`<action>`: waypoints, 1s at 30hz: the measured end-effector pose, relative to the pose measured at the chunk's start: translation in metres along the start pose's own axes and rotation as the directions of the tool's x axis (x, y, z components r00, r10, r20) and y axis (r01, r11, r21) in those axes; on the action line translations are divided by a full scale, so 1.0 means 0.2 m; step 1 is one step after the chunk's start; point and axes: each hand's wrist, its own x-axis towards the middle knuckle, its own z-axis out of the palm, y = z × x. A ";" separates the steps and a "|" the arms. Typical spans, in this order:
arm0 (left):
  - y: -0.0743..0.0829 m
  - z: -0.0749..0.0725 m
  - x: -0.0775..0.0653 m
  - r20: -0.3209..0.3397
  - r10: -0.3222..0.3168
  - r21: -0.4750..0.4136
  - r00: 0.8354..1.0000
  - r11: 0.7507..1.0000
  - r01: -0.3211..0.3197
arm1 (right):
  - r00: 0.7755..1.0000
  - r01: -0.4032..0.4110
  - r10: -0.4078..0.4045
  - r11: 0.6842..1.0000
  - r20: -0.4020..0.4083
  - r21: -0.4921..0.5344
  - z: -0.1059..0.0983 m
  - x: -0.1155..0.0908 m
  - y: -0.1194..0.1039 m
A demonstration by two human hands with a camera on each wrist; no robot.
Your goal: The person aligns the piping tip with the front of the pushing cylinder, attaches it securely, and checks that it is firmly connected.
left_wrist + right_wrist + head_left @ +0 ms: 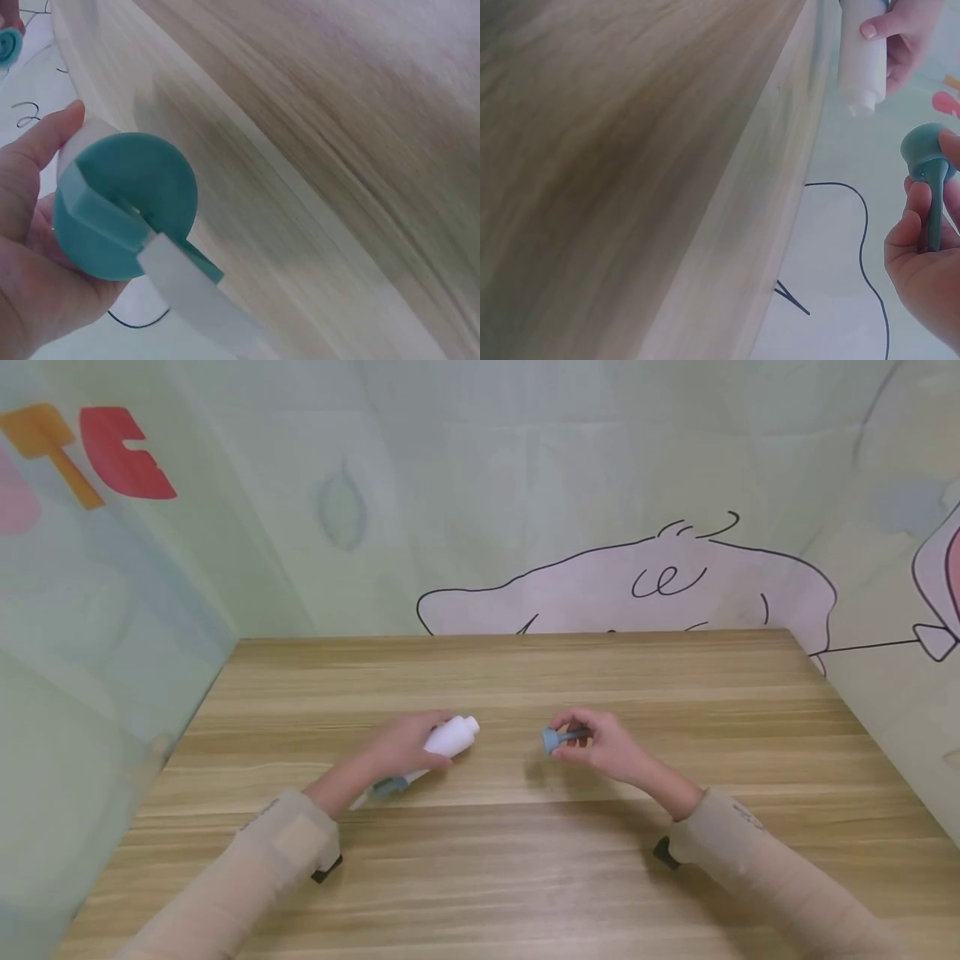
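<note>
My left hand (405,745) grips a white bottle (452,737) from above, around its body. The bottle lies tilted, its narrow neck pointing to the upper right. At its lower end the left wrist view shows a round teal base (169,176), from which a teal arm and a flat white strip (199,296) stick out. Across a gap to the right, my right hand (611,747) pinches a small teal cap (551,741) with a thin stem (934,210) between thumb and fingers. Its wide end faces the bottle's neck.
Both hands are over a wood-grain table (495,877). Behind it and along its sides hangs a pale printed cloth (480,485) with cartoon drawings and coloured letters. Long beige sleeves (225,885) cover both forearms.
</note>
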 end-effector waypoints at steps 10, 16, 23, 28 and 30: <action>0.07 0.02 -0.01 -0.037 0.161 0.080 0.986 0.984 -0.158 | 1.000 0.001 -0.001 1.000 0.013 0.003 0.02 0.02 0.00; 0.10 0.01 -0.02 -0.033 0.199 0.142 0.980 0.971 -0.192 | 1.000 0.025 -0.025 1.000 0.017 0.015 0.03 0.03 0.00; 0.14 0.00 -0.03 -0.021 0.225 0.152 0.974 0.964 -0.219 | 0.999 0.037 -0.037 0.999 0.013 0.017 0.04 0.04 -0.01; 0.17 -0.01 -0.04 -0.014 0.255 0.131 0.967 0.959 -0.251 | 0.999 0.044 -0.045 0.999 0.015 0.029 0.06 0.04 -0.01; 0.19 -0.02 -0.04 -0.015 0.266 0.125 0.964 0.957 -0.262 | 0.999 0.043 -0.044 0.998 0.018 0.034 0.06 0.05 -0.01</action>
